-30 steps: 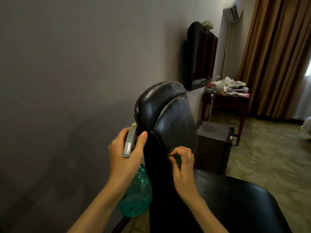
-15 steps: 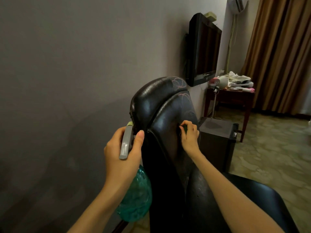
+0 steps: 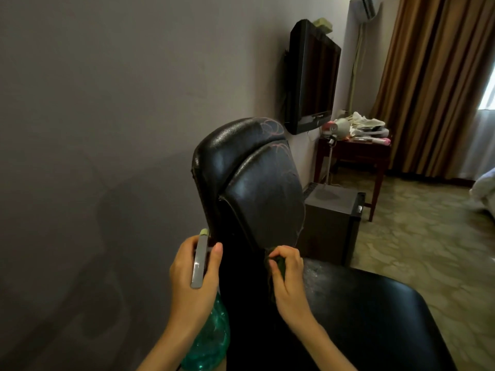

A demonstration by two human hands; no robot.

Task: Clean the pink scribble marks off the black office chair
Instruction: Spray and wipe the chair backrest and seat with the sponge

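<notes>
The black office chair (image 3: 257, 188) stands in front of me with its backrest upright and its seat (image 3: 375, 311) at lower right. Pink scribble marks (image 3: 270, 129) loop over the top right of the headrest, and fainter ones run down the backrest panel. My left hand (image 3: 195, 279) grips a teal spray bottle (image 3: 211, 341) by its grey trigger head, beside the backrest's left edge. A small dark green cloth (image 3: 278, 263) is pinched in my right hand (image 3: 289, 279) and pressed against the bottom of the backrest panel.
A grey wall runs along the left, close behind the chair. A wall-mounted television (image 3: 313, 76) hangs past the headrest. A dark box cabinet (image 3: 332, 218) stands behind the chair, then a wooden side table (image 3: 356, 156) with clutter. Brown curtains (image 3: 439, 84) and patterned floor fill the right.
My right hand with the cloth has moved down from the middle of the backrest panel to its bottom edge. The left hand with the bottle stays beside the backrest.
</notes>
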